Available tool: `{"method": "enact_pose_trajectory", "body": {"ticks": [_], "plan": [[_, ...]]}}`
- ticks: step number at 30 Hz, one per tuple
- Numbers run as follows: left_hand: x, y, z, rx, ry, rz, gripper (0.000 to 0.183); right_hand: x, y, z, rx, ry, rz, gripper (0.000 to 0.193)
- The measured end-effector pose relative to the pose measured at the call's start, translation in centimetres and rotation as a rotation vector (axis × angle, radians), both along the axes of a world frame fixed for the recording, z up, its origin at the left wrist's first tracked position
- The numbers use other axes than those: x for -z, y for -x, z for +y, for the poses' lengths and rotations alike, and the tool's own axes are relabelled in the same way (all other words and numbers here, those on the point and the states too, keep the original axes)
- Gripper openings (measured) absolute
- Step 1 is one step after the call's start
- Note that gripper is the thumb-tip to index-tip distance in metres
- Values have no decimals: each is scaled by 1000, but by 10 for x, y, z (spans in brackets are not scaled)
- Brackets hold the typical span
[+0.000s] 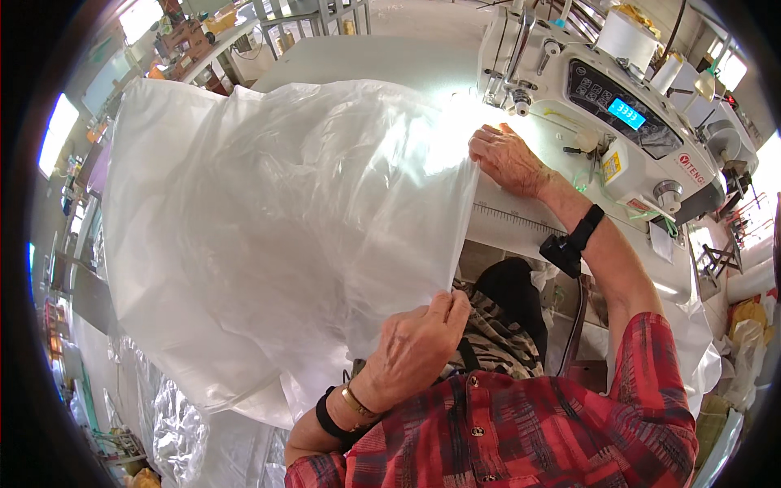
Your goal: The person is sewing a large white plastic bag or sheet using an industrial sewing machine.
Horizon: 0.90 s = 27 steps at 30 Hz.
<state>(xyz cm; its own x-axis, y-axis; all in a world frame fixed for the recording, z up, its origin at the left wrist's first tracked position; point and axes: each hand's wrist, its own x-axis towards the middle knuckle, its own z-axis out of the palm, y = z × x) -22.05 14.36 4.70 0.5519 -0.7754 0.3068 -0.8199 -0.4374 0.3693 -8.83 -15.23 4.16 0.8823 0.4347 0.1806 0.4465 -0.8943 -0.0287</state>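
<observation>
A large sheet of translucent white plastic (277, 211) spreads over the left part of the sewing table and droops toward my lap. My right hand (511, 160) pinches its right edge just below the lit needle area of a white industrial sewing machine (586, 89). Lower along the same edge, near my lap, my left hand (423, 337) grips the plastic between thumb and fingers. The edge runs fairly straight between both hands. Glare hides the needle and presser foot.
A printed ruler scale (517, 218) runs along the table's front edge. Thread cones (626, 39) stand behind the machine. More clear plastic (183, 439) lies heaped at the lower left. A grey metal chair (313, 18) stands beyond the table.
</observation>
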Motion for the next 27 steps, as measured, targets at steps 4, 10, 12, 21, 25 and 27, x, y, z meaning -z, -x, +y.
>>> {"method": "enact_pose_trajectory", "body": {"ticks": [4, 10, 12, 21, 25, 27], "plan": [[7, 0, 1, 10, -8, 33, 38, 3, 0, -1, 14, 43, -41, 8], [31, -1, 5, -25, 39, 62, 49, 10, -2, 0, 6, -12, -87, 6], [39, -1, 6, -72, 40, 125, 50, 13, -4, 3, 26, -17, -81, 6], [53, -11, -4, -94, 278, 213, 40, 24, 1, 13, 136, -54, -260, 13], [55, -17, -13, -88, 180, 160, 32, 29, 10, 20, 231, -80, -227, 16], [53, -19, -15, -87, 160, 147, 27, 30, 19, 24, 269, -92, -214, 19]]}}
